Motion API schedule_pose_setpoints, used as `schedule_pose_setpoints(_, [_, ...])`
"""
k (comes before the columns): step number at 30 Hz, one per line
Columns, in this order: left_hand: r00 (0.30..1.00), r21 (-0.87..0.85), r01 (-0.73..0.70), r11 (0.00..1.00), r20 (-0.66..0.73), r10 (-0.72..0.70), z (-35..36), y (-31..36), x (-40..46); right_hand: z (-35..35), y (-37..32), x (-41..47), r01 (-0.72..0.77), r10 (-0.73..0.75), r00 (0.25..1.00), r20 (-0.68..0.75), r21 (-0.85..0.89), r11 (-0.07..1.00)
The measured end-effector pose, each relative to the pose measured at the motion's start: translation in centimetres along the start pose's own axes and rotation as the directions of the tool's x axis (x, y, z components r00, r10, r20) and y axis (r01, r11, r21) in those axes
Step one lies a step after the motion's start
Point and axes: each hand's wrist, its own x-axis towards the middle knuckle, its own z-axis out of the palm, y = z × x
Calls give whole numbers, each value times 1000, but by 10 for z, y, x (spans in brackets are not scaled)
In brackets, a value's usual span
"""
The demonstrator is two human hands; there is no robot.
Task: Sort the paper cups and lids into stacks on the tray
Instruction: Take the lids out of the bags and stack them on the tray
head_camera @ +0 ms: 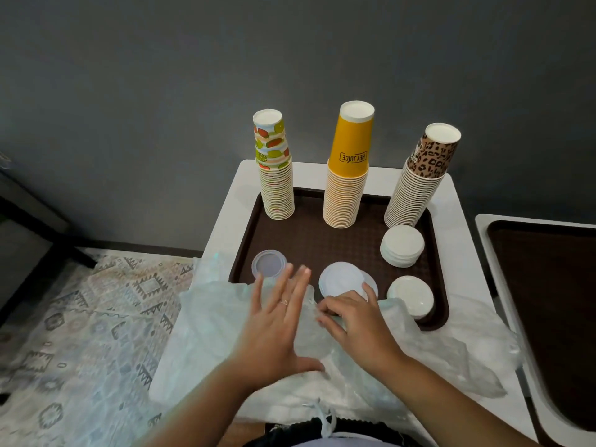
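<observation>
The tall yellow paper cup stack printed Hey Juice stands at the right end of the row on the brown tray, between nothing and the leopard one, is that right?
Not quite. In the head view the tall yellow paper cup stack stands in the middle of the row on the brown tray, between the fruit-print cup stack and the leopard-print cup stack, which holds the right end.

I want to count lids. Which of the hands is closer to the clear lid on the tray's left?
Left. The left hand has fingertips right beside the clear lid; the right hand is farther right, fingers curled on the plastic bag.
</observation>
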Motion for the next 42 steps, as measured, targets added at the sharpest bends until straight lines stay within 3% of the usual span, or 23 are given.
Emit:
schedule_pose_setpoints(2, [991, 74, -75, 994, 116, 66, 22, 3, 3, 1, 0, 0, 22, -22, 999, -27, -4, 1000])
schedule_pose_setpoints(5, [992, 60, -119, 991, 60, 115, 37, -22, 2, -1, 9, 0, 20, -25, 992, -123, -40, 999])
schedule_pose_setpoints(8, [987, 180, -155, 971, -5, 159, 39, -55, -14, -9, 21, -3, -2, -19, 986, -166, -122, 992])
schedule_pose_setpoints(12, [981, 228, -193, 955, 10, 195, 41, -97, -38, -11, 12, -3, 90, -138, 975, -173, -260, 961])
schedule_pose_setpoints(15, [973, 316, -226, 921, 30, 229, 46, -102, -50, 0, 12, -8, 180, -230, 970, -79, -404, 897])
schedule_pose_setpoints(18, [979, 243, -203, 949, 49, 197, 40, -78, -49, 6, 18, -12, 193, -217, 976, 13, -509, 839])
schedule_pose_setpoints(22, [976, 118, -210, 971, 76, 202, 44, -33, -37, 5, 22, -11, 170, -207, 978, -29, -465, 869])
schedule_pose_setpoints(26, [961, 119, -206, 971, 212, 178, 70, -21, -32, 1, 23, -15, 157, -191, 981, -33, -442, 883])
schedule_pose_setpoints(29, [945, 107, -210, 972, 277, 174, 80, -19, -32, -6, 28, -24, 80, -123, 990, -73, -434, 898])
schedule_pose_setpoints(34, [925, 86, -286, 954, 286, 251, 85, -23, -29, -20, 42, -49, -192, 129, 974, -188, -366, 911])
schedule_pose_setpoints(39, [919, 61, -311, 948, 275, 284, 87, -27, -29, -33, 49, -66, -371, 370, 928, -37, -184, 910])
schedule_pose_setpoints(42, [917, 34, -324, 946, 257, 305, 84, -26, -24, -38, 53, -71, -392, 393, 920, 5, -61, 918])
